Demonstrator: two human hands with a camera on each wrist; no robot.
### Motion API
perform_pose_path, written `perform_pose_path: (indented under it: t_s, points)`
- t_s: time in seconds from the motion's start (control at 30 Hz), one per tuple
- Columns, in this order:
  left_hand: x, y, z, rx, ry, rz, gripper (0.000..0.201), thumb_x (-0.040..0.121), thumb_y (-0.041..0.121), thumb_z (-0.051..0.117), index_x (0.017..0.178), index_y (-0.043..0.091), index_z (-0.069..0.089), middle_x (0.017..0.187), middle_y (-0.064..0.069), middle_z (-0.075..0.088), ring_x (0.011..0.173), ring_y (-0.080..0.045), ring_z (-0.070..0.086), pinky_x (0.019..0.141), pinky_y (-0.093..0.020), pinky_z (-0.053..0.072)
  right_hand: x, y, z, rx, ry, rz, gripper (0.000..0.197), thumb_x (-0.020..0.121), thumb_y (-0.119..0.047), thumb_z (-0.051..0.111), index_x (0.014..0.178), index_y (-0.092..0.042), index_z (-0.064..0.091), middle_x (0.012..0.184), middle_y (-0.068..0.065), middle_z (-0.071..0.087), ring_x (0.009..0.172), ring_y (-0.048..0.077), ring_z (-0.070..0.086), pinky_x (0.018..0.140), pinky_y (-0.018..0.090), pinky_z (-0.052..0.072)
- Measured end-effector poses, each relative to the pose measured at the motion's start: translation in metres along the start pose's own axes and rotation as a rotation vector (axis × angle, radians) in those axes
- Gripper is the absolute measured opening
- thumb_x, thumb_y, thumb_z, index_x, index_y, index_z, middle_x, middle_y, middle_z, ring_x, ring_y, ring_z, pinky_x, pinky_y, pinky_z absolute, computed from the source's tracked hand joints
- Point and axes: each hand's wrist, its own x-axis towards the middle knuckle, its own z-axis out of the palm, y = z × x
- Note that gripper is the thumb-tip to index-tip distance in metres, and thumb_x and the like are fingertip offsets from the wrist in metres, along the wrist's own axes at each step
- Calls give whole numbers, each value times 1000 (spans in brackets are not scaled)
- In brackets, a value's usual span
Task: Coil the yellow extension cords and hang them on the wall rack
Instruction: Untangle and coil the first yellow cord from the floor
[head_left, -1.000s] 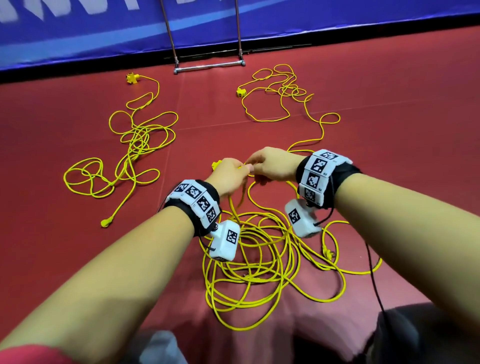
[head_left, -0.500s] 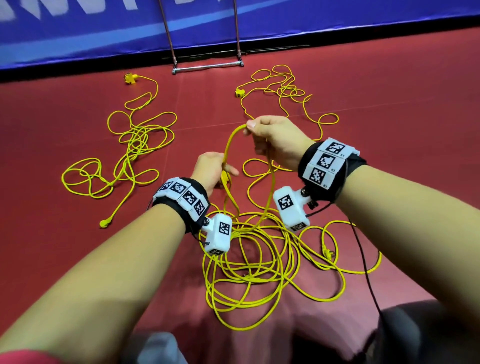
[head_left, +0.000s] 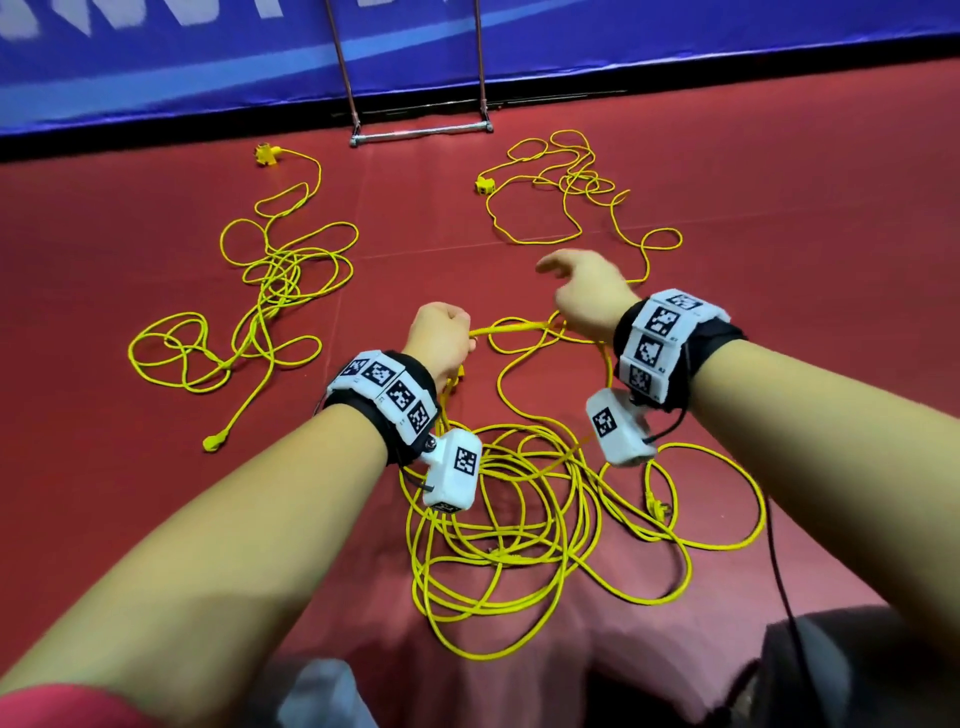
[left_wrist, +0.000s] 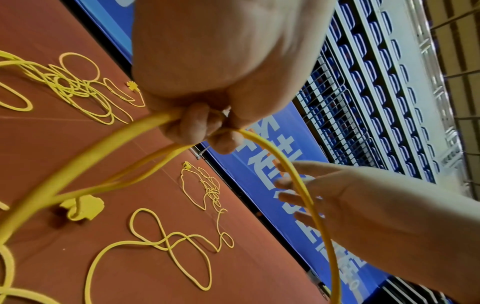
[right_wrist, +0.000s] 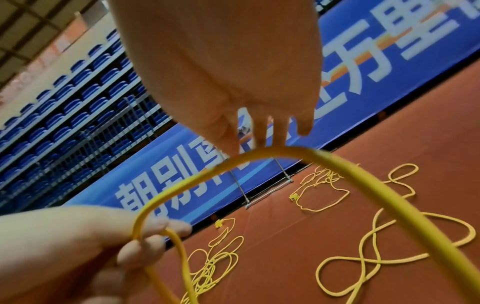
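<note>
Room: a sports hall; a blue banner (head_left: 208, 62) with white letters runs along the far side, beyond both hands, and rows of blue seats (left_wrist: 376, 72) rise behind it in the wrist views.
Floor: a red mat floor (head_left: 779, 234) lies under everything; all cords lie on it or rise from it.
Metal frame: a metal frame (head_left: 421, 136) stands at the foot of the banner, straight ahead of the hands and well apart from them; I judge it may belong to the rack, but I cannot tell.
Other cords: one loose yellow cord (head_left: 280, 280) lies ahead and to the left of the left hand, another tangled cord (head_left: 566, 182) ahead of the right hand; both are untouched.
Cord in work: the nearest yellow cord (head_left: 519, 519) lies as a pile of loose loops below and between the wrists, close to the person.
Key relation: one strand (head_left: 519, 328) rises from the pile and runs almost level from the left hand to under the right hand, long axis left to right.
Left hand: the left hand (head_left: 441, 338) is closed as a fist around the gathered turns of this cord.
Right hand: the right hand (head_left: 584, 291) is spread with straight fingers; the strand passes just below its fingers (right_wrist: 275, 131), and it grips nothing.
Next move: I judge the right hand is nearer to the free strand and must take it to make the next loop.
</note>
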Motion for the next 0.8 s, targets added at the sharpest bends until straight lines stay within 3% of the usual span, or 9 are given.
perform_pose_path:
  t_s: [0.07, 0.17, 0.23, 0.3, 0.37, 0.43, 0.57, 0.63, 0.8]
  points:
    - [-2, 4, 7, 24, -26, 50, 33, 96, 10, 40, 65, 19, 48, 60, -4, 49, 30, -5, 38, 47, -21, 26, -14, -12, 6, -44, -261, -114, 47, 81, 5, 48, 118, -17, 67, 113, 4, 69, 100, 20, 64, 83, 25, 50]
    - [-3, 11, 12, 19, -35, 100, 23, 94, 7, 41, 84, 11, 62, 59, -3, 49, 40, -13, 40, 46, -24, 28, -31, -33, 15, -17, -489, -157, 29, 85, 0, 51, 110, -2, 65, 90, 13, 73, 79, 27, 70, 76, 35, 56]
    - [-2, 12, 11, 5, -8, 103, 23, 95, 6, 42, 103, 2, 63, 59, -2, 50, 38, -8, 42, 43, -21, 31, -34, -40, 16, 69, -490, -127, 23, 91, 0, 47, 106, 9, 62, 78, 18, 68, 63, 28, 65, 72, 43, 58]
    - [-4, 11, 7, 0, 17, 102, 23, 97, 7, 43, 111, 3, 61, 64, -3, 56, 48, -10, 51, 50, -22, 40, -36, -44, 17, 235, -513, -58, 20, 98, -6, 45, 101, 8, 58, 68, 18, 62, 51, 26, 60, 63, 44, 59]
    - [-5, 8, 3, -10, 21, 109, 22, 99, 9, 45, 114, 6, 60, 80, -7, 63, 64, -17, 56, 62, -28, 45, -36, -44, 20, 323, -525, -8, 23, 102, -19, 46, 96, 3, 54, 69, 18, 61, 52, 27, 60, 62, 43, 58]
    - [-6, 8, 1, -25, 0, 100, 25, 100, 10, 44, 121, 7, 57, 92, -12, 64, 67, -18, 55, 63, -29, 44, -36, -44, 22, 337, -518, 9, 28, 101, -21, 50, 103, 6, 54, 73, 18, 62, 56, 27, 62, 67, 45, 58]
    - [-10, 15, 1, -140, -79, 37, 30, 103, 3, 37, 132, 5, 47, 71, -5, 56, 43, -6, 53, 47, -22, 44, -34, -39, 23, 256, -519, -7, 30, 92, -9, 59, 120, 0, 52, 77, 15, 64, 62, 28, 65, 74, 50, 58]
    - [-10, 17, 3, -168, -102, 9, 33, 103, 1, 36, 134, 4, 45, 72, -5, 56, 49, -9, 51, 48, -22, 44, -36, -36, 24, 201, -486, -34, 36, 91, -11, 64, 122, -1, 48, 80, 15, 62, 65, 29, 64, 72, 53, 57]
    - [-18, 25, 5, -258, -195, -56, 41, 101, -4, 31, 142, 3, 33, 80, -10, 61, 53, -17, 62, 51, -28, 55, -33, -29, 24, 160, -442, 15, 34, 93, 8, 49, 126, 0, 49, 69, 12, 60, 47, 23, 59, 50, 35, 53]
